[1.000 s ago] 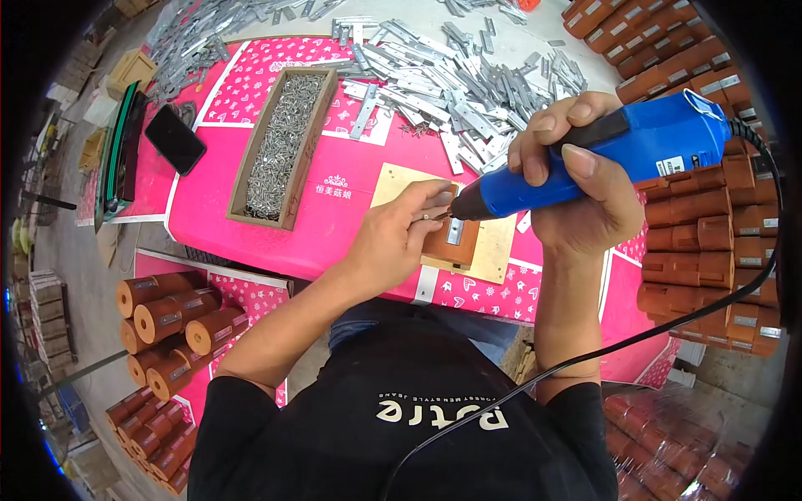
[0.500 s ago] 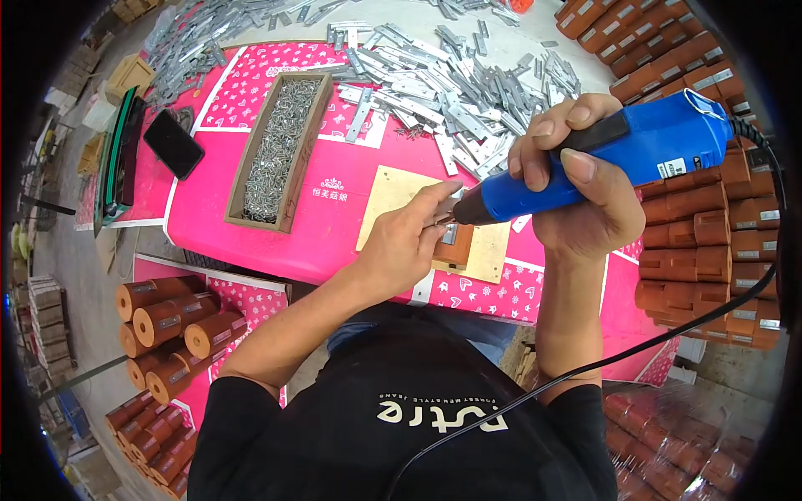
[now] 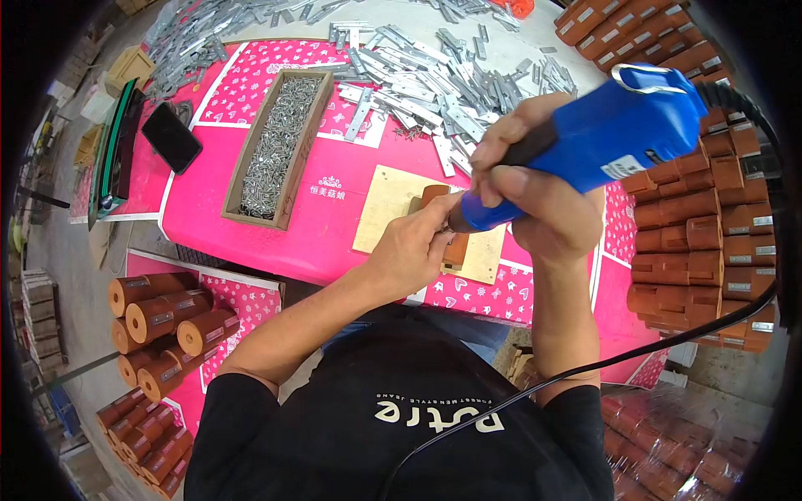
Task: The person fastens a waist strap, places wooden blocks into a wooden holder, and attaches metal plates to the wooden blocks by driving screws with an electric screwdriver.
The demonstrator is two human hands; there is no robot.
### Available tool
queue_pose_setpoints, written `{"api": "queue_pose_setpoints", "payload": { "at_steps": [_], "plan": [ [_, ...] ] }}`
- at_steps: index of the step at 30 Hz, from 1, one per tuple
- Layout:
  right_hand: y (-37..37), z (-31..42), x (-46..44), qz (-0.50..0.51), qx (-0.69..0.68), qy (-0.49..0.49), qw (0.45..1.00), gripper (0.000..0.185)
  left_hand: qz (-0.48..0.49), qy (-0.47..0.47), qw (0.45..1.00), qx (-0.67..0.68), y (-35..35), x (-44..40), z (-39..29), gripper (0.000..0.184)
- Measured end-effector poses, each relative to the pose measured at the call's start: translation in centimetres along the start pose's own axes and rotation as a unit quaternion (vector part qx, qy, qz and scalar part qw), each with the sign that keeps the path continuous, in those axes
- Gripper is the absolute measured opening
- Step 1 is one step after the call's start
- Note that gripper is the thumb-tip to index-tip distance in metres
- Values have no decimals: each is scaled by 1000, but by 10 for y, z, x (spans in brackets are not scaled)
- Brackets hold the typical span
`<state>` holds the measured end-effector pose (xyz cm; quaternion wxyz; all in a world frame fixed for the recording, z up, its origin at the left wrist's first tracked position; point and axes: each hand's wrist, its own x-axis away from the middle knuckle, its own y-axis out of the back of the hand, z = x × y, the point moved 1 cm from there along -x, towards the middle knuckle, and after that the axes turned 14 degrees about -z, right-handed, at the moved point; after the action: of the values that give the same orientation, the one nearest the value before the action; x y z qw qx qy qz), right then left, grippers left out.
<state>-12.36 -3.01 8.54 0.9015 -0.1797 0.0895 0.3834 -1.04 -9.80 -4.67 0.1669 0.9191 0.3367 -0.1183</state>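
Note:
My right hand (image 3: 547,196) is wrapped round a blue electric screwdriver (image 3: 631,134), which has a black cable. Its dark nose points down and left at a reddish-brown wooden piece (image 3: 457,252) lying on a pale wooden board (image 3: 383,200). Beside the nose is my left hand (image 3: 408,255), thumb and fingers drawn together over the wooden piece. Whatever those fingers pinch is hidden, as are the driver's tip and most of the wooden piece's top.
A long wooden box (image 3: 311,146) of screws stands on the pink tablecloth (image 3: 326,225). Loose metal plates (image 3: 451,104) are heaped behind it; a phone (image 3: 172,138) lies at left. Brown wooden cylinders (image 3: 154,321) are stacked at left, with more stacks (image 3: 677,267) at right.
The screwdriver and my right hand have moved left and slightly down, and the tool's back end has swung upward. My left fingers stay at its nose; the metal plate there is now covered.

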Motion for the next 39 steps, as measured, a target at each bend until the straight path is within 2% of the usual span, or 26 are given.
{"api": "queue_pose_setpoints", "payload": {
  "at_steps": [5,7,9,15,20,23,27,30,33,34,37,39],
  "plan": [
    [-10,1,1,-13,65,-28,997,38,18,100,994,40,-4,7,-4,56],
    [-10,1,1,-3,83,-22,996,39,-10,5,1000,9,-6,10,3,62],
    [-10,-2,1,6,93,-7,996,39,-25,-32,999,19,-10,13,14,67],
    [-6,-13,1,16,113,6,993,38,-22,13,996,89,-21,16,31,74],
    [-9,-14,1,7,107,-11,994,39,-36,7,995,92,-22,18,33,72],
    [-7,-21,-1,32,92,10,995,39,-35,9,996,82,-21,19,35,70],
    [-11,-21,2,31,149,21,988,35,-25,26,995,91,-23,22,39,66],
    [-10,-26,7,45,207,39,976,33,-33,-30,997,59,-25,23,44,62],
    [-12,-35,9,57,200,64,976,34,-62,-80,992,70,-23,19,39,57],
    [-11,-35,8,56,181,36,981,34,-75,-74,991,80,-25,19,39,56],
    [-10,-34,7,61,173,31,983,33,-2,42,998,50,-18,21,32,55],
    [-9,-34,6,50,178,20,983,33,22,71,997,38,-18,23,34,54]
  ]
}}
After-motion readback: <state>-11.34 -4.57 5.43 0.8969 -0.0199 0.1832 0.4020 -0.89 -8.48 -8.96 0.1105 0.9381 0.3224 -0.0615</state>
